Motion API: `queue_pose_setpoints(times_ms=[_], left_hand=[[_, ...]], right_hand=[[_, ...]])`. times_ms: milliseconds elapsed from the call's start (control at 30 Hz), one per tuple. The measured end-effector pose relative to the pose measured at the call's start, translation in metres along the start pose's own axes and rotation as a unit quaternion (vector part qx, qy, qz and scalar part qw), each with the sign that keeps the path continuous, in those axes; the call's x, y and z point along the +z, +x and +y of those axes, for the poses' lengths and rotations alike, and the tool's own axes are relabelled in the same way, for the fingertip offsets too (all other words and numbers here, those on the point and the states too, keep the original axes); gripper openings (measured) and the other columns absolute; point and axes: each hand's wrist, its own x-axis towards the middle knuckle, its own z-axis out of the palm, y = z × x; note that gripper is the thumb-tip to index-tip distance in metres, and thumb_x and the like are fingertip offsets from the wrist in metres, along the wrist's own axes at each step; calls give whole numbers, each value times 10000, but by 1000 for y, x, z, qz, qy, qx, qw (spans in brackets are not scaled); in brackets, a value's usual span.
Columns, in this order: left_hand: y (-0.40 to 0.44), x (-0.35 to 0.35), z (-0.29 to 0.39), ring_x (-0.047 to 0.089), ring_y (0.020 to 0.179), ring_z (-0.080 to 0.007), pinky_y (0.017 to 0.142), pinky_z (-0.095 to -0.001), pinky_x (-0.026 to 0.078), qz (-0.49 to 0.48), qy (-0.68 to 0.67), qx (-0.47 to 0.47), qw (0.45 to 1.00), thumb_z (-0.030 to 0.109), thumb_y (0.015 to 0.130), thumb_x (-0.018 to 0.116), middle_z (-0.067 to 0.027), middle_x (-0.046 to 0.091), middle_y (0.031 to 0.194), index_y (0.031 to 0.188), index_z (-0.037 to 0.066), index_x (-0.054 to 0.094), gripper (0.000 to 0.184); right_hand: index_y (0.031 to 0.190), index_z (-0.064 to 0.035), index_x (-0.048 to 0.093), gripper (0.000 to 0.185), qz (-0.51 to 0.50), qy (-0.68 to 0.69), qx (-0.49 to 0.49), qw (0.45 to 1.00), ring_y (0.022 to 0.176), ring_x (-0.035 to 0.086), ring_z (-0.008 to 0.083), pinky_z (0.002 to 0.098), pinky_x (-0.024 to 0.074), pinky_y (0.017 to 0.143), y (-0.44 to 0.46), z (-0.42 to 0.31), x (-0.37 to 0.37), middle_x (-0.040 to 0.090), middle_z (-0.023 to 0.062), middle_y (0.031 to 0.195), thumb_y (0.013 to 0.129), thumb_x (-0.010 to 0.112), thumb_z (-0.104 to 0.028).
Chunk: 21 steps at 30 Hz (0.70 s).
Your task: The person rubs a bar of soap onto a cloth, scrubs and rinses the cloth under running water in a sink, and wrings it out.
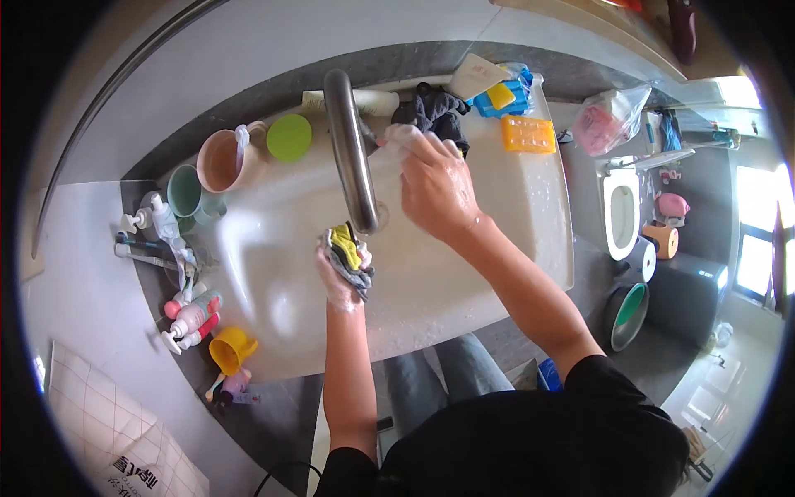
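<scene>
A bunched grey and yellow cloth (348, 255) is held in my left hand (333, 273), below the end of the metal faucet (352, 149) over the white sink (439, 282). Soap suds coat both hands. My right hand (435, 182) is closed and bent at the wrist, to the right of the faucet; white foam covers its fingertips, and what they hold, if anything, is hidden. Just behind it, a dark cloth (432, 109) lies at the sink's back edge.
Along the back ledge stand a green round lid (289, 137), a pink cup (221, 161) and a green cup (185, 192). An orange soap bar (528, 134) lies at the right. Pump bottles (197, 313) and a yellow cup (232, 350) are at the left.
</scene>
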Motion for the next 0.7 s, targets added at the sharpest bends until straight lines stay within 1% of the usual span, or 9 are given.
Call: queue_pose_setpoints(times_ms=[100,133,167,233,333,367,500,600,700], left_hand=[[10,-4,2,638,624,-255,577,-370,546,-34,-117,-65,990,650,1015,424,-116,673,799,1046,87,653,609],[9,3,2,638,624,-255,577,-370,546,-34,-116,-63,991,650,1015,424,-116,673,799,1046,87,653,609],[7,15,-1,656,675,-264,638,-401,571,32,-88,-46,995,655,1014,425,-108,680,832,1052,85,651,614],[7,29,-12,690,828,-287,799,-480,604,120,-59,-4,991,660,1017,414,-87,696,939,1066,82,648,625],[41,-29,-57,702,921,-250,887,-470,588,-46,68,154,985,654,1032,414,-87,707,1038,1194,83,647,637],[37,-5,-47,702,943,-221,881,-430,587,-86,-42,8,995,668,1030,457,-61,693,1123,1288,102,609,641],[18,11,-74,643,1116,-166,930,-317,543,-64,124,238,961,626,1059,469,-32,624,1267,1369,151,528,570],[26,15,-50,641,1086,-147,925,-312,532,-117,128,178,969,597,1068,480,-34,623,1256,1370,126,518,560],[40,38,-38,666,903,-155,825,-323,551,24,176,190,966,549,1079,471,-33,646,1132,1249,60,580,529]], right_hand=[[1216,-47,685,398,-53,2,57,997,1106,594,285,410,475,892,-12,-6,4,589,76,1319,827,618,-2],[1210,-40,682,391,45,47,48,997,1112,591,306,438,480,908,-17,-4,7,586,91,1323,823,633,-13],[1203,-34,680,385,143,93,38,985,1119,588,328,466,485,923,-22,-3,13,582,106,1326,820,648,-24],[1245,-35,661,423,111,148,28,982,1163,574,354,483,482,955,-56,-17,25,571,130,1347,822,668,-39],[1324,-96,650,465,25,214,130,968,1232,565,433,508,492,988,-91,-54,60,595,177,1332,864,712,-113],[1266,-109,705,379,-1,159,155,975,1147,633,419,462,516,961,-92,-56,76,674,189,1202,917,718,-254],[1183,-90,735,348,-62,308,231,921,1027,674,397,452,533,907,-64,-37,121,704,198,1072,935,697,-333],[1127,-78,756,363,-106,391,281,870,947,701,383,445,544,870,-46,-26,126,725,203,984,948,683,-385],[1012,-45,760,430,-165,375,367,835,815,695,367,428,543,785,-27,-33,117,720,219,875,948,664,-459]])
